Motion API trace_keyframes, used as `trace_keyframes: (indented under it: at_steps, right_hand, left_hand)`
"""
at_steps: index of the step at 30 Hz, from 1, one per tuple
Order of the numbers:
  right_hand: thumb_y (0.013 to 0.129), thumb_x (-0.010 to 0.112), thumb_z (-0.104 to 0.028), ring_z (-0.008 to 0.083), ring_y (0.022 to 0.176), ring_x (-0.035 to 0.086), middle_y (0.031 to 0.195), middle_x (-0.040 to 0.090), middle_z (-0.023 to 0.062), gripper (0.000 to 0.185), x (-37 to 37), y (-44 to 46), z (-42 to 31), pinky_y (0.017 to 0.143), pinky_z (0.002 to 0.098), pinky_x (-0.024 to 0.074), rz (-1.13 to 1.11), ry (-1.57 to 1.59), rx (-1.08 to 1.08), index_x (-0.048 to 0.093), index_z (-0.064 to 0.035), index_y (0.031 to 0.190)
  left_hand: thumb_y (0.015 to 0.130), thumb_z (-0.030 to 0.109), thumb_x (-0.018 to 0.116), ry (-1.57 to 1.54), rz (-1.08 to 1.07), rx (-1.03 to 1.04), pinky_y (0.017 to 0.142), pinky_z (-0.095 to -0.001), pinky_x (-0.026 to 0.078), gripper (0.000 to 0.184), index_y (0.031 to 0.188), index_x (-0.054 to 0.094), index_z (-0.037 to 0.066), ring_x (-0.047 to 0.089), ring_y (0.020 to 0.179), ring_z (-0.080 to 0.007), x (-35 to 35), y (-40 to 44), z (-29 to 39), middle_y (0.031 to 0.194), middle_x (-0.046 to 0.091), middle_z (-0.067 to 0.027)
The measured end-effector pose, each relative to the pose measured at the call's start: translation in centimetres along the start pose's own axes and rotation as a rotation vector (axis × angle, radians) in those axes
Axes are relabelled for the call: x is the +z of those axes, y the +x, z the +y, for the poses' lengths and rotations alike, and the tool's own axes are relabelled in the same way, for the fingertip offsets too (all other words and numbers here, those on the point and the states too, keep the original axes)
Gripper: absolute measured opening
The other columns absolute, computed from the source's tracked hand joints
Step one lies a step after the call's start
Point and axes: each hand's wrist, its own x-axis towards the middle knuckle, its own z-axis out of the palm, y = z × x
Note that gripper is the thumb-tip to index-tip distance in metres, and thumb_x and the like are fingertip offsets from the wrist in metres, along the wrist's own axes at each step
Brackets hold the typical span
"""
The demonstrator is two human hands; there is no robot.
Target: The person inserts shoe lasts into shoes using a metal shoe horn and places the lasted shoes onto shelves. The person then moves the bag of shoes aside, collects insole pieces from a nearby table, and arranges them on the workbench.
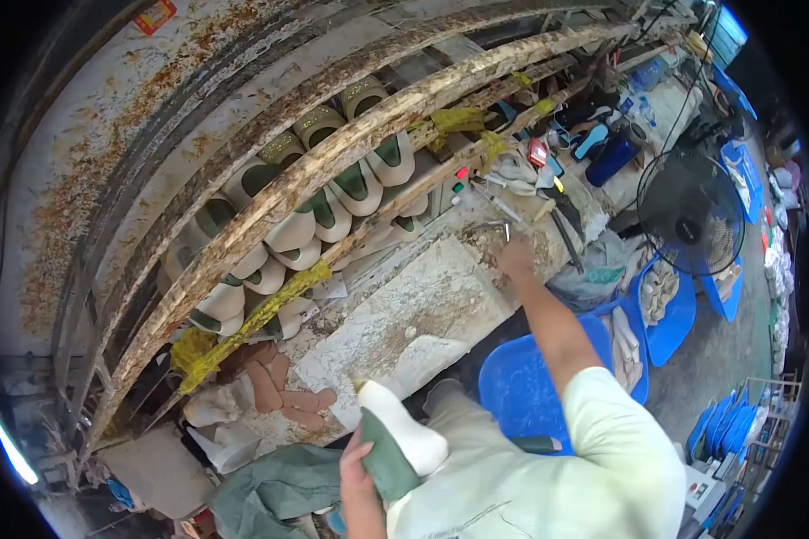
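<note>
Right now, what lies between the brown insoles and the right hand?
In the head view, a white-stained board lies between the insoles and the right hand.

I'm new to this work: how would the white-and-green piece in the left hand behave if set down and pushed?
The white-and-green piece is probably stiff, as its white part looks smooth and full. That smooth surface may be slippery. Its rounded end suggests it might rock.

No readable text or labels
</note>
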Motion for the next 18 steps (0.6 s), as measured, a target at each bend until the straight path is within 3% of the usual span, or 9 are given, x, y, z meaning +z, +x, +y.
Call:
trace_keyframes:
  at_steps: [3, 4, 5, 7, 8, 10, 13, 15, 18]
  right_hand:
    - [0.077, 0.068, -0.027, 0.0359, 0.112, 0.054, 0.134, 0.043, 0.0227, 0.05, 4.2, 1.1, 1.0, 0.093, 0.0421, 0.0461, 0.02, -0.118, -0.074, 0.056, -0.002, 0.119]
    - [0.077, 0.064, -0.021, 0.0349, 0.098, 0.061, 0.113, 0.057, 0.0234, 0.038, 5.0, 0.6, 1.2, 0.085, 0.0424, 0.0497, 0.17, -0.009, -0.125, 0.057, -0.0006, 0.109]
    - [0.077, 0.064, -0.021, 0.0349, 0.098, 0.061, 0.113, 0.057, 0.0234, 0.038, 4.7, -0.4, 0.2, 0.085, 0.0424, 0.0497, 0.156, -0.003, -0.141, 0.057, -0.0006, 0.109]
    - [0.079, 0.057, -0.014, 0.0294, 0.072, 0.064, 0.081, 0.062, 0.0146, 0.021, 2.0, -3.4, -2.4, 0.064, 0.0398, 0.0523, -0.233, 0.703, -0.056, 0.055, -0.0019, 0.096]
    - [0.079, 0.052, -0.009, 0.0208, 0.049, 0.055, 0.06, 0.052, 0.0059, 0.009, 0.1, -6.9, -3.9, 0.043, 0.0354, 0.0433, -0.52, 1.051, 0.089, 0.052, -0.0039, 0.087]
    - [0.079, 0.056, -0.01, 0.0146, 0.045, 0.05, 0.06, 0.048, 0.0023, 0.008, -6.5, -13.9, -6.5, 0.037, 0.0326, 0.0352, -0.776, 1.261, 0.113, 0.052, -0.0054, 0.084]
    - [0.08, 0.06, -0.012, 0.0084, 0.048, 0.044, 0.063, 0.053, -0.0005, 0.015, -11.6, -22.3, -6.4, 0.044, 0.0277, 0.0359, -0.903, 0.842, -0.33, 0.059, -0.0028, 0.091]
    - [0.08, 0.06, -0.009, 0.0055, 0.057, 0.048, 0.065, 0.055, -0.0021, 0.023, -16.0, -26.8, -7.4, 0.05, 0.0263, 0.0395, -0.863, 0.881, -0.717, 0.064, -0.0048, 0.102]
    - [0.075, 0.059, -0.013, 0.0312, 0.06, 0.063, 0.069, 0.063, 0.0153, 0.015, -18.8, -28.1, -9.2, 0.056, 0.0412, 0.048, -0.817, 0.439, -1.095, 0.059, -0.0032, 0.086]
  left_hand:
    - [0.07, -0.007, 0.058, 0.228, 0.173, 0.111, 0.103, -0.0415, 0.041, 0.093, 0.15, 0.012, 0.001, 0.047, 0.125, -0.0328, 2.1, -1.4, 0.7, 0.14, 0.041, -0.0187]
    - [0.07, -0.009, 0.057, 0.321, 0.191, 0.145, 0.102, -0.0404, 0.042, 0.094, 0.151, 0.012, 0.003, 0.048, 0.123, -0.0319, 3.1, -1.3, 0.5, 0.14, 0.041, -0.0184]
    - [0.07, -0.011, 0.057, 0.419, 0.219, 0.187, 0.1, -0.0394, 0.043, 0.095, 0.151, 0.011, 0.005, 0.048, 0.122, -0.031, 4.0, -1.6, 0.4, 0.141, 0.04, -0.018]
    - [0.07, -0.015, 0.056, 0.375, 0.266, 0.21, 0.097, -0.0386, 0.045, 0.098, 0.152, 0.01, 0.011, 0.05, 0.119, -0.0303, 4.2, -1.0, 0.3, 0.139, 0.041, -0.017]
    - [0.07, -0.015, 0.055, 0.364, 0.327, 0.212, 0.097, -0.0386, 0.045, 0.098, 0.152, 0.01, 0.012, 0.051, 0.118, -0.0303, 4.3, -1.3, 0.4, 0.139, 0.042, -0.0168]
    - [0.071, -0.014, 0.055, 0.4, 0.368, 0.25, 0.096, -0.0377, 0.046, 0.097, 0.152, 0.009, 0.012, 0.051, 0.117, -0.0292, 3.9, -0.4, 0.9, 0.138, 0.042, -0.0165]
    - [0.07, -0.016, 0.054, 0.558, 0.338, 0.355, 0.092, -0.0341, 0.047, 0.099, 0.152, 0.006, 0.011, 0.049, 0.119, -0.0281, 1.7, 0.9, 1.9, 0.143, 0.034, -0.0176]
    - [0.07, -0.018, 0.053, 0.627, 0.257, 0.375, 0.091, -0.0326, 0.048, 0.1, 0.152, 0.004, 0.01, 0.048, 0.12, -0.0276, 1.5, 1.6, 2.7, 0.146, 0.03, -0.0173]
    - [0.07, -0.018, 0.052, 0.626, 0.205, 0.39, 0.089, -0.0324, 0.049, 0.1, 0.152, 0.003, 0.01, 0.051, 0.117, -0.0266, 1.9, 1.6, 3.4, 0.145, 0.032, -0.0168]
